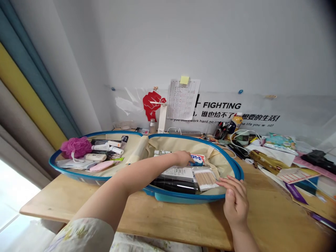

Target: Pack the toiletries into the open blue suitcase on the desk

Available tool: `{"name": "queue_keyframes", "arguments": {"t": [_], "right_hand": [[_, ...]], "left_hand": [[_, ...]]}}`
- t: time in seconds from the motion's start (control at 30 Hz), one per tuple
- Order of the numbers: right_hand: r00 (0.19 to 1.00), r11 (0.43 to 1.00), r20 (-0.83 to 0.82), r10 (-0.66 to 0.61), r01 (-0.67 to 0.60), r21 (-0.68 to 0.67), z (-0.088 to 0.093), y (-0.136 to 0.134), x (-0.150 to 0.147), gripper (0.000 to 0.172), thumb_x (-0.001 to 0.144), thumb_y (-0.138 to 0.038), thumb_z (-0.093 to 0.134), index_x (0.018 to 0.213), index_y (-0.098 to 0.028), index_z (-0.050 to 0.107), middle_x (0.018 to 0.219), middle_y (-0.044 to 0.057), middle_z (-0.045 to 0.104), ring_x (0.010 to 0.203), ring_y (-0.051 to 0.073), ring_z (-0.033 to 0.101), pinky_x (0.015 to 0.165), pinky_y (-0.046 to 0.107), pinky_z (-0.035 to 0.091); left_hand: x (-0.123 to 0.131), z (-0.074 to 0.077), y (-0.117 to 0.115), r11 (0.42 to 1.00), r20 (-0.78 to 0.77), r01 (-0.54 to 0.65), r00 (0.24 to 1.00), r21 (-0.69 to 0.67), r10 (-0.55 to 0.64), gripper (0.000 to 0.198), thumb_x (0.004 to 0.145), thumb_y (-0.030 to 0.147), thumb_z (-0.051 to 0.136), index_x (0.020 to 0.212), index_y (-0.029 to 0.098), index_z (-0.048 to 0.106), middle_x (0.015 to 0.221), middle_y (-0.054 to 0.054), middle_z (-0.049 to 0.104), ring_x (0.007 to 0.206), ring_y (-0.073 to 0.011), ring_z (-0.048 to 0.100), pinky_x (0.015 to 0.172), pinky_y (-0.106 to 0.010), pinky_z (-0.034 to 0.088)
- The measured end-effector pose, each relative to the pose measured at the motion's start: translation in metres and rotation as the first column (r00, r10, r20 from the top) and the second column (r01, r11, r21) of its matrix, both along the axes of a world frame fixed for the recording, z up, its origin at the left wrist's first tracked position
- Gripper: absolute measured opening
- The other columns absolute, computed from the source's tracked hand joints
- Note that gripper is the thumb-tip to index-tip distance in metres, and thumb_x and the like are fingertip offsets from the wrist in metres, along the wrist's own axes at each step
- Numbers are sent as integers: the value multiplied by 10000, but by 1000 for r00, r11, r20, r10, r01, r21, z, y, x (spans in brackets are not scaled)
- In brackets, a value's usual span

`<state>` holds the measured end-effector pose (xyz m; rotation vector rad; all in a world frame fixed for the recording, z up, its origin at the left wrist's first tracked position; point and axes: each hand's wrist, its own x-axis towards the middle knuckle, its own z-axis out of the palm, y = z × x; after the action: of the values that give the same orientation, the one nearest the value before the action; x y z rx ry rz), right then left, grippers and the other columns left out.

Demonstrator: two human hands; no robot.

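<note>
My left hand (184,158) reaches into the right half of an open blue-rimmed suitcase (191,137). Its fingers, partly hidden, curl at the near end of a red, white and blue package that looks like toothpaste (198,159). My right hand (236,201) rests at the suitcase's near right rim, fingers stretched inward beside a clear pack of cotton swabs (206,180). Left of the swabs lie a white printed packet (178,172) and a glossy black item (175,184). My left forearm covers part of this half.
In the suitcase's left half are a pink bath puff (76,147), white tubes (103,147) and a pink flat item (102,166). The wooden desk (162,220) carries clutter on the right, including a yellow bottle (235,123) and a wet-wipes-like pack (280,141). A wall stands behind.
</note>
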<state>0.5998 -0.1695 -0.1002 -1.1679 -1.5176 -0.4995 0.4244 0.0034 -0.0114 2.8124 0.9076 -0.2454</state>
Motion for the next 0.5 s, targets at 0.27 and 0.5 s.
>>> {"name": "queue_keyframes", "arguments": {"t": [0.27, 0.5], "right_hand": [[999, 1000, 21, 25, -25, 19, 1, 0, 0, 334, 961, -217, 376, 902, -227, 704, 926, 58, 715, 1063, 235, 618, 1045, 470, 361], [1000, 1000, 4, 10, -10, 12, -1, 2, 2, 354, 965, -243, 374, 875, -224, 716, 909, 72, 721, 1038, 247, 635, 1038, 489, 380]], "left_hand": [[-115, 57, 55, 952, 178, -269, 954, 147, 243, 397, 1006, 295, 410, 1376, 241, 541, 1461, -56, 539, 1314, -197, 511, 1126, -374, 387], [-289, 50, 67, 695, 123, -661, 743, 283, 657, 517, 841, 209, 436, 1340, 204, 572, 1367, -82, 627, 1246, -250, 573, 1029, -312, 444]]}}
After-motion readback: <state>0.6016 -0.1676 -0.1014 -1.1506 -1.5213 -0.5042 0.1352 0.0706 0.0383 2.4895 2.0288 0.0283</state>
